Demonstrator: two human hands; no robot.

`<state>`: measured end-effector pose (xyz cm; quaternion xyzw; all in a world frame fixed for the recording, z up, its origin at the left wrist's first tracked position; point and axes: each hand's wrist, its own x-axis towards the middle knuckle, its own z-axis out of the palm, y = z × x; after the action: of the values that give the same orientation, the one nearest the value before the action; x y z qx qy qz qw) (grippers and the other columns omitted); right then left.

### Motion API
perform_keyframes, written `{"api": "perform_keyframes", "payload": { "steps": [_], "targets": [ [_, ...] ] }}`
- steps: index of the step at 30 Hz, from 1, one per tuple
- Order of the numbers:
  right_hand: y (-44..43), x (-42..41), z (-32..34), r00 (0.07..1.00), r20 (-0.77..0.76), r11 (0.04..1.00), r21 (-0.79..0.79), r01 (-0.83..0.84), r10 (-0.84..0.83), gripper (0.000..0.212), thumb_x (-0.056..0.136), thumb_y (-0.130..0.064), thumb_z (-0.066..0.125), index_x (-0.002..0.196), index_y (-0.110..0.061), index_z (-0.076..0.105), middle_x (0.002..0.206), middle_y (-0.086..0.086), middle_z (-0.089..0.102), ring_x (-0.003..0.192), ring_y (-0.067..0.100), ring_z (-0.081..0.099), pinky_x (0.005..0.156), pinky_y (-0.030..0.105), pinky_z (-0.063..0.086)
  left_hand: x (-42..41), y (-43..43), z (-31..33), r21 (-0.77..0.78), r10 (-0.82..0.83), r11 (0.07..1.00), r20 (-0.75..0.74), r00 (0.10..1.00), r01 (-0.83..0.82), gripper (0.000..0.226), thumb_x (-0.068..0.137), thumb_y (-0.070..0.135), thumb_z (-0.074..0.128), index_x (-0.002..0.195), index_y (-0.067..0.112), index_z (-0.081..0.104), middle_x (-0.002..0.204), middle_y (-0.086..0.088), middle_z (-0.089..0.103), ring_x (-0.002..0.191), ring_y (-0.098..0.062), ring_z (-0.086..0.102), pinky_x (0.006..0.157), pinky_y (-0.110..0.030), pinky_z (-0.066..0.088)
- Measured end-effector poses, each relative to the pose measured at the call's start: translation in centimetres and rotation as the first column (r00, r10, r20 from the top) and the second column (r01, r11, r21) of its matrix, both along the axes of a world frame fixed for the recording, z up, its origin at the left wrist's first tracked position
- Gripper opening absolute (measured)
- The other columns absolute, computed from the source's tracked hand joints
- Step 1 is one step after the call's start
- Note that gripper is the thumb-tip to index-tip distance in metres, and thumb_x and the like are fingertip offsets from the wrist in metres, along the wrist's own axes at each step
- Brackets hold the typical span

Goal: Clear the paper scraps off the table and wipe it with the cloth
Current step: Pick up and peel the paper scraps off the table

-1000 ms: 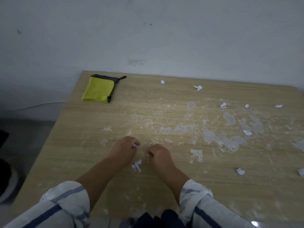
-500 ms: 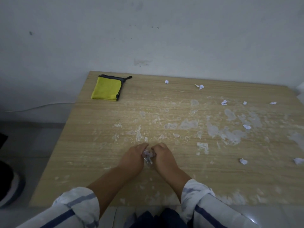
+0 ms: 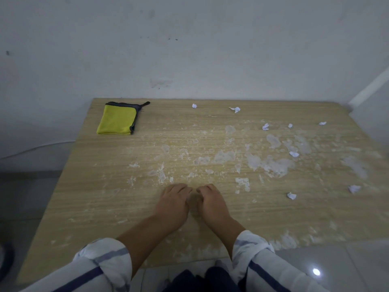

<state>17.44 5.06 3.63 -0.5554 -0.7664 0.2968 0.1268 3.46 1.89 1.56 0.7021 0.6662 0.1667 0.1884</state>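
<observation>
My left hand (image 3: 173,204) and my right hand (image 3: 211,204) rest side by side on the wooden table (image 3: 101,199), near its front middle. Both have their fingers curled under, knuckles almost touching. The paper scrap seen between them a moment ago is hidden under the curled fingers. Several white paper scraps lie loose: one (image 3: 194,106) and another (image 3: 236,109) at the back edge, one (image 3: 265,126) at the right, one (image 3: 291,195) at the front right. The folded yellow cloth (image 3: 116,119) with a dark trim lies at the back left corner.
Whitish dried smears (image 3: 271,165) cover the middle and right of the tabletop. A grey wall (image 3: 189,49) stands right behind the table. Tiled floor (image 3: 336,266) shows at the front right, and a thin cable (image 3: 37,147) runs along the wall at the left.
My hands came together over the scrap that lay between them, and it is now out of sight. The view has shifted so the table's right side shows more.
</observation>
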Motion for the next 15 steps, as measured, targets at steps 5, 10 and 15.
{"api": "perform_keyframes", "payload": {
  "steps": [5, 10, 15],
  "targets": [
    [0.8, 4.7, 0.0, 0.993, 0.036, 0.994, -0.001, 0.111, -0.111, 0.041, 0.086, -0.028, 0.036, 0.105, 0.0, 0.06, 0.107, 0.017, 0.056, 0.099, 0.03, 0.049, 0.085, 0.033, 0.038, 4.9, 2.1, -0.5, -0.033, -0.12, 0.992, -0.006, 0.993, 0.12, 0.046, 0.093, 0.02, 0.042, 0.139, 0.017, 0.04, 0.147, -0.005, 0.036, 0.136, -0.022, 0.026, 0.113, -0.032, 0.016],
    [2.2, 11.4, -1.0, 0.974, 0.079, 0.977, 0.036, 0.21, -0.213, 0.024, 0.092, -0.016, 0.042, 0.102, -0.004, 0.06, 0.108, 0.014, 0.055, 0.099, 0.028, 0.046, 0.081, 0.031, 0.035, 11.6, 4.1, -1.2, -0.063, -0.199, 0.978, 0.01, 0.98, 0.199, 0.049, 0.091, 0.018, 0.044, 0.14, 0.015, 0.038, 0.149, -0.007, 0.033, 0.138, -0.025, 0.023, 0.114, -0.034, 0.016],
    [3.4, 18.1, -1.0, 0.95, 0.137, 0.956, 0.129, 0.263, -0.28, 0.026, 0.089, -0.011, 0.043, 0.106, -0.003, 0.061, 0.115, 0.015, 0.056, 0.104, 0.031, 0.049, 0.089, 0.034, 0.036, 17.9, 6.0, -1.9, -0.057, -0.259, 0.964, 0.013, 0.966, 0.259, 0.05, 0.092, 0.017, 0.043, 0.142, 0.013, 0.036, 0.152, -0.008, 0.026, 0.142, -0.024, 0.015, 0.116, -0.033, 0.008]
  ]
}}
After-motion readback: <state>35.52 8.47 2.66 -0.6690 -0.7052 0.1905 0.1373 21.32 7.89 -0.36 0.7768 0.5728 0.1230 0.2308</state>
